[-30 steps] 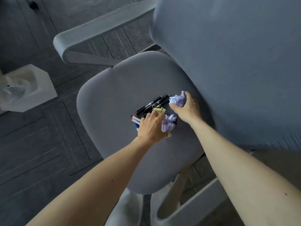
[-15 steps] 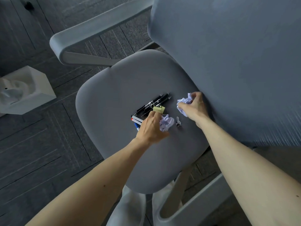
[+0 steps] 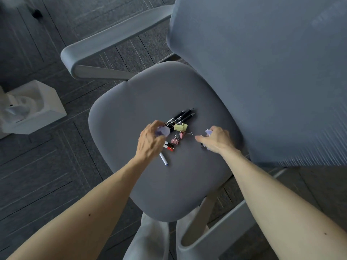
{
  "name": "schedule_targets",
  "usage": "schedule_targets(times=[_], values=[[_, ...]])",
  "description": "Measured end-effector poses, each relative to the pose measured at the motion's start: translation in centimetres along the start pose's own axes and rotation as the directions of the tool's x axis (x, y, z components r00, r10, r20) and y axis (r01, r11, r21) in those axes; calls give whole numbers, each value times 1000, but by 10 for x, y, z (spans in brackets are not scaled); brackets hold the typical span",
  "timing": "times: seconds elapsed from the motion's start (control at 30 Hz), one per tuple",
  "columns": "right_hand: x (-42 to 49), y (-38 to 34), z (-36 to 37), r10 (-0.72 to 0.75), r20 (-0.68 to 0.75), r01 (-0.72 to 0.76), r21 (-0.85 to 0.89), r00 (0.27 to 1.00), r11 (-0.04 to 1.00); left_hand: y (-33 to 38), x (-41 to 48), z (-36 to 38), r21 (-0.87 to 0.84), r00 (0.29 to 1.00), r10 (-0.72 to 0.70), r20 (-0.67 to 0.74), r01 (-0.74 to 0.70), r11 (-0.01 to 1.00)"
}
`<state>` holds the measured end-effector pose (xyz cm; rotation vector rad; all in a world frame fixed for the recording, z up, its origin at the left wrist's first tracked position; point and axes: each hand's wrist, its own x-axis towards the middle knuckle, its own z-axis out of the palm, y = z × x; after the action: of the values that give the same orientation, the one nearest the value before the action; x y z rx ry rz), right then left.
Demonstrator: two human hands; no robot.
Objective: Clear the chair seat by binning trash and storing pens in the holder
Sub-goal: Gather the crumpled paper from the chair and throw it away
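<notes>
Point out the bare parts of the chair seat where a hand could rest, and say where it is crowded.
Bare: the chair seat left and rear, between the black pens and the armrest; also the front, below the white marker. Crowded: the centre, where pens and binder clips lie between the left hand and right hand.

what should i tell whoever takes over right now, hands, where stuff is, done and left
Left hand: closed on a crumpled purple paper ball, above the seat.
Right hand: holds a second paper wad, mostly hidden in the palm.
On the chair seat: three black pens, a white pen, a red-capped marker, yellow binder clip and pink clips.
White bin stands on the floor left of the chair.
Done: both paper wads picked up.
Left: bin them, then store the pens; no holder is in view.
</notes>
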<state>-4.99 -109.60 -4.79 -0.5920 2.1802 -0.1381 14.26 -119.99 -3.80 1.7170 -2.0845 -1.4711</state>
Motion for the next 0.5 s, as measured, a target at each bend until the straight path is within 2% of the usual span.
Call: schedule_targets(times=[0.13, 0.3, 0.4, 0.5], values=[[2, 6, 19, -3, -66, -14, -262, 998, 965, -13, 11, -11, -31, 992, -100, -82, 98, 995], [7, 4, 29, -50, -77, 26, -286, 996, 958, -23, 17, -9, 66, 990, -133, -51, 137, 988], [10, 1, 29, -110, -92, 90, -194, 990, 977, -25, 18, -4, 185, 999, -41, -6, 42, 982], [11, -4, 24, -209, -58, 212, 44, 976, 976, -18, 21, 5, 322, 984, 70, 164, -121, 939]])
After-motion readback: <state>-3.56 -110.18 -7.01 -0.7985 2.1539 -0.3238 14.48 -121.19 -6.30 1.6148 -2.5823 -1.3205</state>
